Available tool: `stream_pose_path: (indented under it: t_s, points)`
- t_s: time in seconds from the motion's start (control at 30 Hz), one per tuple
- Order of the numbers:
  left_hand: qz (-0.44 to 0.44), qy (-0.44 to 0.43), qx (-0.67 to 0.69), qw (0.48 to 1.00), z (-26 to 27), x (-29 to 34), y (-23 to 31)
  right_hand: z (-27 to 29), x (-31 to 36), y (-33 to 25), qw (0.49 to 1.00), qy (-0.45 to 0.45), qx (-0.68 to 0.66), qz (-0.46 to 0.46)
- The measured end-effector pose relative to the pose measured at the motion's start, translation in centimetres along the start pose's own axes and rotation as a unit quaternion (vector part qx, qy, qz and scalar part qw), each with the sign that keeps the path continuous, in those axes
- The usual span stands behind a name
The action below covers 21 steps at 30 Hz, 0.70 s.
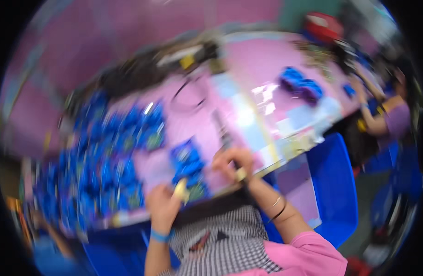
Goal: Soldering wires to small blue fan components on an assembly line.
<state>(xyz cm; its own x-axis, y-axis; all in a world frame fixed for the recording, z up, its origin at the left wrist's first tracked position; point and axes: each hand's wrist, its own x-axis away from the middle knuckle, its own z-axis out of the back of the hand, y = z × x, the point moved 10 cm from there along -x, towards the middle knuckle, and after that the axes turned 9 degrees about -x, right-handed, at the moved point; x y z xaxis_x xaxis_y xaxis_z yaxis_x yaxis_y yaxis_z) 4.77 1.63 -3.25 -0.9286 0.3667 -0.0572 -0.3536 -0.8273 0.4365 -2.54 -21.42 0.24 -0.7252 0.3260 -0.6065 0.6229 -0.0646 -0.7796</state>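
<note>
Everything is smeared by motion. My left hand (pixel 162 204) is low over the front edge of the pink-topped table, its fingers curled. A pale yellow piece (pixel 181 189) shows at the thumb side; whether it is held or worn on a finger I cannot tell. Just beyond it lie blue shiny packets (pixel 186 155). My right hand (pixel 233 164) is closed at the table edge, fingers bent together around something dark that I cannot make out. Another pale yellow bit (pixel 240 174) shows by its fingers. Past the hand, a thin grey pointed tool (pixel 220 125) extends over the table.
Rows of blue packets (pixel 110 168) cover the table's left side. A dark loop (pixel 189 94) lies farther back. Blue, purple-edged packets (pixel 301 85) lie on the right. Blue plastic bins (pixel 338 184) stand below the table edge. Another person (pixel 391 117) works at the far right.
</note>
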Motion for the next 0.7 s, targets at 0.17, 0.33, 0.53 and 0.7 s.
stream_pose_path:
  t_s: [0.17,0.33,0.53,0.7]
  points:
    - [0.068,-0.052,0.299,0.950,1.1,-0.5,-1.7,2.0,0.2,0.8,0.989,0.100,-0.055,-0.091]
    - [-0.083,0.029,0.122,0.989,1.4,3.6,0.9,5.6,0.3,1.0,0.969,0.213,-0.001,-0.126]
    - [0.005,0.019,0.073,0.997,-0.7,3.1,2.3,5.1,1.9,1.4,0.966,0.177,-0.094,-0.162]
    - [0.022,0.053,0.298,0.953,5.4,1.9,0.0,6.3,2.6,-0.7,0.960,0.205,-0.123,-0.145]
